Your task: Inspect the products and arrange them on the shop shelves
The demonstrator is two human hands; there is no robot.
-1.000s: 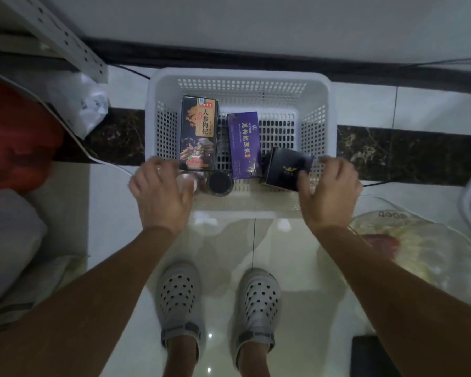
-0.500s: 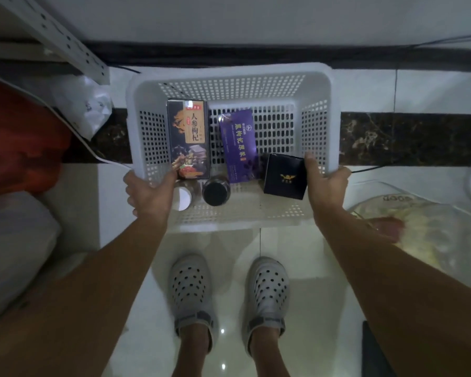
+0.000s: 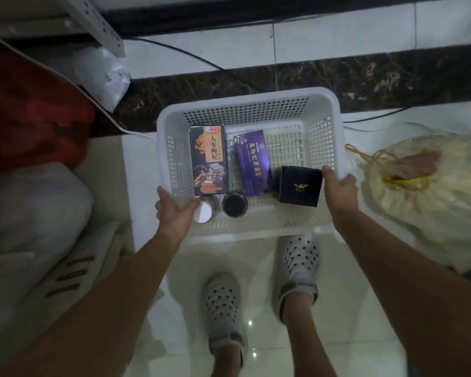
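A white perforated plastic basket hangs above the floor in both my hands. My left hand grips its near left rim and my right hand grips its near right rim. Inside lie a dark brown product box at the left, a purple box in the middle and a small black box with a gold emblem at the right. A white-capped jar and a dark-lidded jar sit by the near wall.
A white shelf upright stands at the top left, with a white plastic bag and red bag below it. A yellowish plastic bag lies on the floor at the right. Cables run along the tiles. My feet in grey perforated clogs stand beneath the basket.
Both hands moved from the basket's near edge to its side rims and lifted it off the floor. The basket has come away from the wall and shifted right in view.
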